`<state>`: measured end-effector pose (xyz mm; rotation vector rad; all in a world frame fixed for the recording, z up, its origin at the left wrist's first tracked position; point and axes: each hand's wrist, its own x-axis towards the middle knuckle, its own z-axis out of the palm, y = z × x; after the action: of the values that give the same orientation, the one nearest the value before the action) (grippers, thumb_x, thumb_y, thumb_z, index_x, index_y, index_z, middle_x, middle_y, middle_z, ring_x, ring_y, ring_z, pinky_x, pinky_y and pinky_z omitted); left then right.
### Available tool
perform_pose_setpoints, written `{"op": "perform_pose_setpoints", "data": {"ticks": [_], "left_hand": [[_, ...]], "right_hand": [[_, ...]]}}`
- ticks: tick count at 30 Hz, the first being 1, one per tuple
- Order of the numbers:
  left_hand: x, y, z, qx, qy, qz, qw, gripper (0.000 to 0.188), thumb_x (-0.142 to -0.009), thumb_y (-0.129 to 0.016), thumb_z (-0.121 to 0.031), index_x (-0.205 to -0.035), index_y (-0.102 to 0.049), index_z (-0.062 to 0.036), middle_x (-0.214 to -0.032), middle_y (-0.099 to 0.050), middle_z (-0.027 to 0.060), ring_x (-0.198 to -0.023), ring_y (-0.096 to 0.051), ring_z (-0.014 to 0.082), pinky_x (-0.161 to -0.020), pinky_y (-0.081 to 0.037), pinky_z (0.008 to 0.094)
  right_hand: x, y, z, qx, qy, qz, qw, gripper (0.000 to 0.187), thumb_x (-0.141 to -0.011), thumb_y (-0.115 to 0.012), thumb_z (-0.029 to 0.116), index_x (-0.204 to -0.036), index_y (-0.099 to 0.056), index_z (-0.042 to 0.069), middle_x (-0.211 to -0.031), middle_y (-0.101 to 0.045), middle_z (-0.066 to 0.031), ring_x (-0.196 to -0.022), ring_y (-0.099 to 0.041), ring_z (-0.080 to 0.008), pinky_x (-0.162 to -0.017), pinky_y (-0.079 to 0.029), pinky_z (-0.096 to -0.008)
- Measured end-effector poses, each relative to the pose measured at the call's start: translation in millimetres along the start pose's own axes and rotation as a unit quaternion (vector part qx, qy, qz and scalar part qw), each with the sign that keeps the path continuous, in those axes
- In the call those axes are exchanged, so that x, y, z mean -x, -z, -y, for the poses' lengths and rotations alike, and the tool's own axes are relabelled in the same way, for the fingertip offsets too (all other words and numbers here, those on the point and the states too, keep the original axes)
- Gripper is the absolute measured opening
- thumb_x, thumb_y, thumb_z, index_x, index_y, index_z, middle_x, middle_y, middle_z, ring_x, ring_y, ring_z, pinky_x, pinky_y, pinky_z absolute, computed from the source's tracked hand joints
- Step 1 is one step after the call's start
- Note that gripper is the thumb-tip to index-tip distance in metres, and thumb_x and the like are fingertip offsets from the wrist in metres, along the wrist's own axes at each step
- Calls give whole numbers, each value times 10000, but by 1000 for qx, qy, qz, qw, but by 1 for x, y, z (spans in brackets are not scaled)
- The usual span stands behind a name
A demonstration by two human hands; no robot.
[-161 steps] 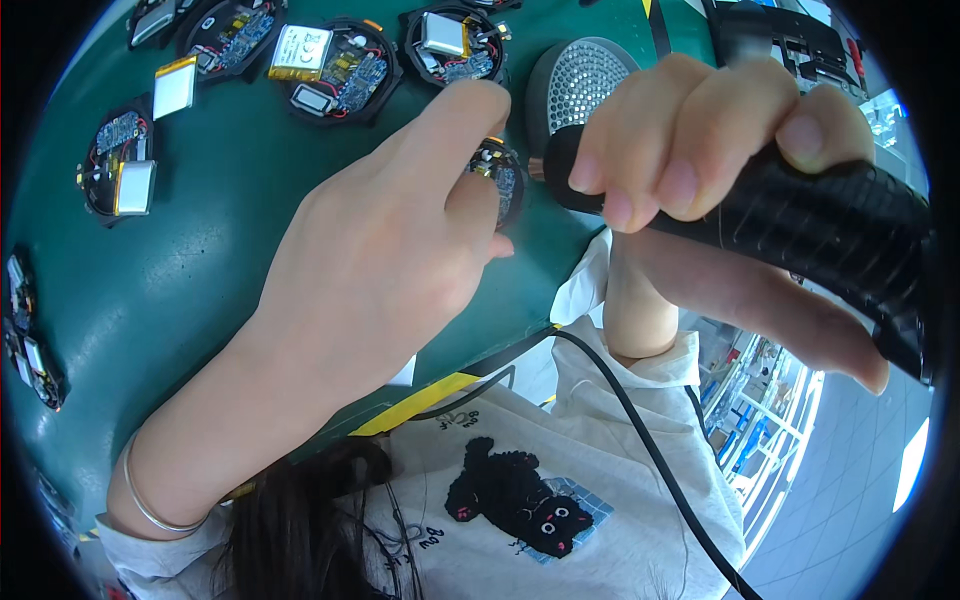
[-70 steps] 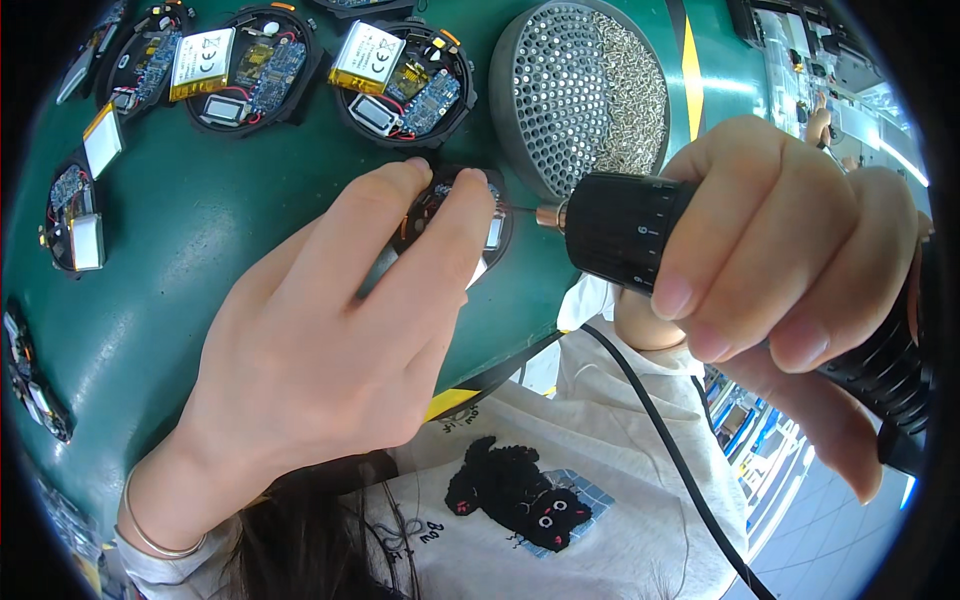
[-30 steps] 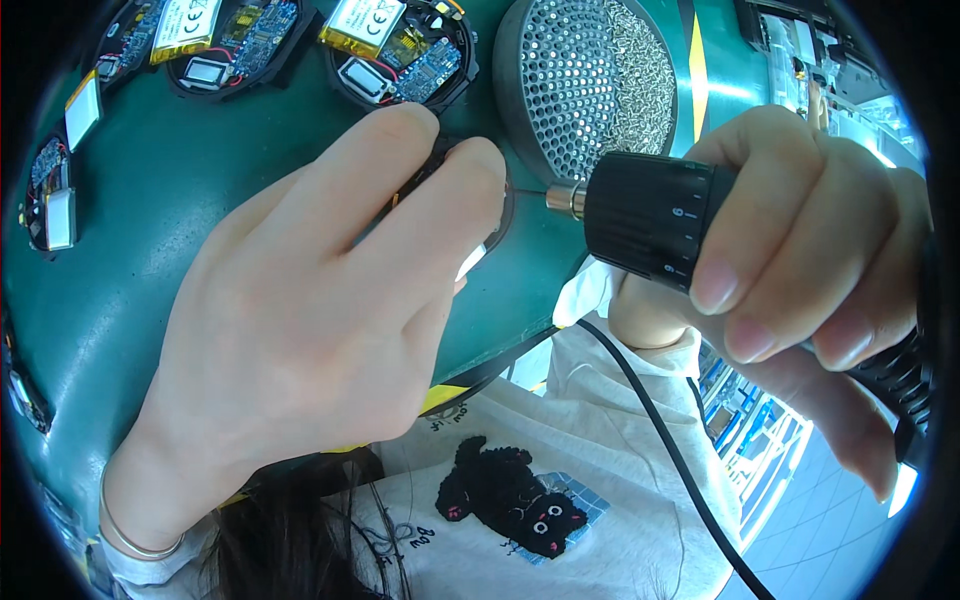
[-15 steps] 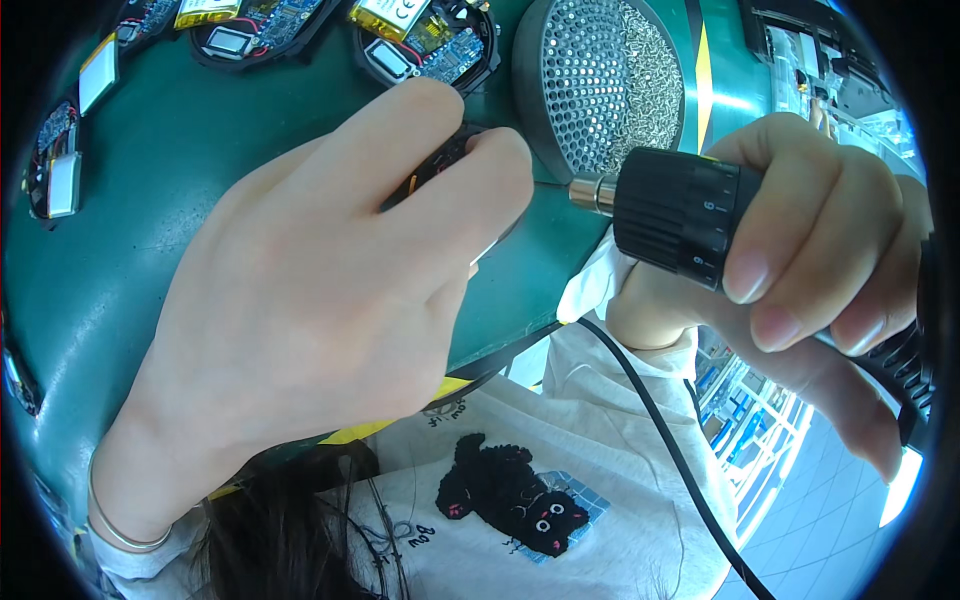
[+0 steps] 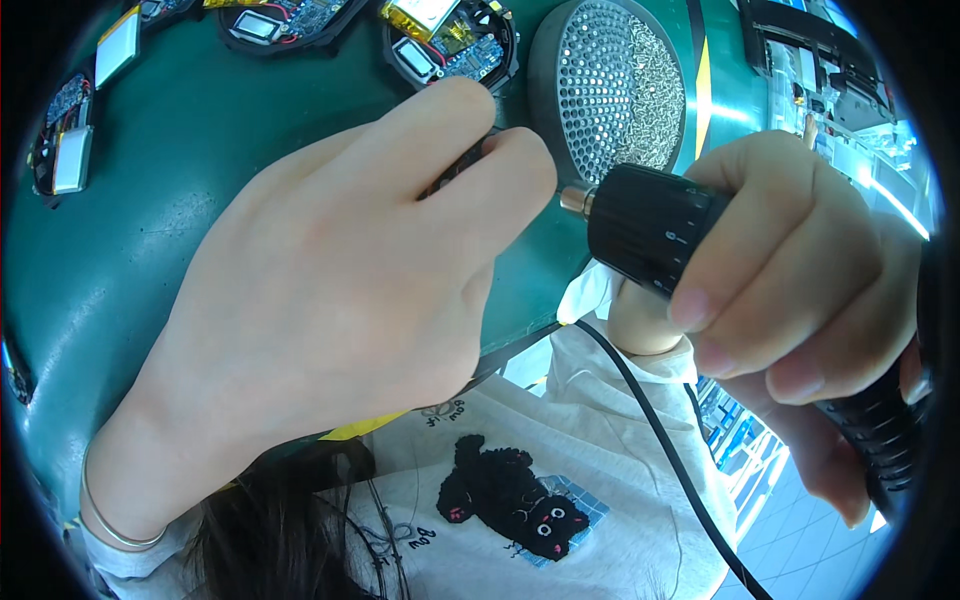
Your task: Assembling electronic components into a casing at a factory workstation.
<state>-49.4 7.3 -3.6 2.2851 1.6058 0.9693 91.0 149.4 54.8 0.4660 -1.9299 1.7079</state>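
Note:
My left hand [image 5: 340, 280] is closed around a dark part [image 5: 462, 168], a sliver of which shows between the fingers; the rest is covered by the hand. In my right hand [image 5: 800, 250] is a black electric screwdriver [image 5: 640, 230], lying almost level with its metal nose [image 5: 577, 200] pointing left. That nose is close to the left fingertips, and I cannot tell whether its bit touches the part. Just beyond the left knuckles lies an open round black housing [image 5: 455, 60] with a circuit board and a yellow-taped battery.
A round grey dish [image 5: 545, 100] with a perforated plate and many small screws [image 5: 655, 100] stands beyond the screwdriver. More open housings [image 5: 290, 22] line the far edge, another [image 5: 65, 140] at far left. A black cord [image 5: 650, 420] runs down past my shirt. The mat [image 5: 200, 120] is green.
The screwdriver has come left and slightly nearer, narrowing the gap between its nose and my left hand. The view has shifted a little, so the mat's things appear farther right.

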Motion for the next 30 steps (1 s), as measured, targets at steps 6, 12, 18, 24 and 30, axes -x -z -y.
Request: {"op": "perform_pose_setpoints", "data": {"ticks": [6,12,18,24,30], "left_hand": [[7,-13,-5,71,56,-8,996,459,-533,-739,-48,-962,-628,70,-1067,-562,108,-1020,-546,275,-727,-531,331],[11,-12,-8,21,54,-37,998,349,-673,-689,-15,-1008,-621,60,-1094,-555,117,-1009,-552,255,-712,-521,324],[-1,10,-24,57,130,65,988,378,-666,-711,-32,-1024,-616,47,-1103,-536,151,-1003,-546,315,-743,-505,371],[1,-4,-16,-5,67,33,997,459,-605,-733,9,-1045,-607,55,-1110,-520,164,-975,-544,355,-762,-490,408],[7,-11,-10,2,77,-14,997,407,-619,-724,45,-1013,-621,55,-1099,-523,166,-932,-562,342,-739,-491,405]], "right_hand": [[2,1,0,6,-9,22,1000,609,-778,-684,555,-1035,-478,42,-770,-572,-60,-548,-594,-160,-488,-526,-262],[13,34,15,-79,-33,-95,992,718,-666,-740,635,-1009,-559,30,-806,-578,-36,-605,-590,-153,-544,-504,-278],[25,68,24,66,-24,-48,996,918,-608,-583,842,-1115,-609,77,-905,-605,-35,-749,-597,-166,-652,-468,-318],[22,73,10,76,-26,-1,997,888,-602,-611,824,-1083,-622,77,-883,-596,-29,-753,-591,-170,-661,-459,-329],[25,71,9,61,-30,-18,998,868,-609,-621,811,-1069,-619,75,-866,-595,-25,-737,-593,-167,-656,-460,-325]]}}
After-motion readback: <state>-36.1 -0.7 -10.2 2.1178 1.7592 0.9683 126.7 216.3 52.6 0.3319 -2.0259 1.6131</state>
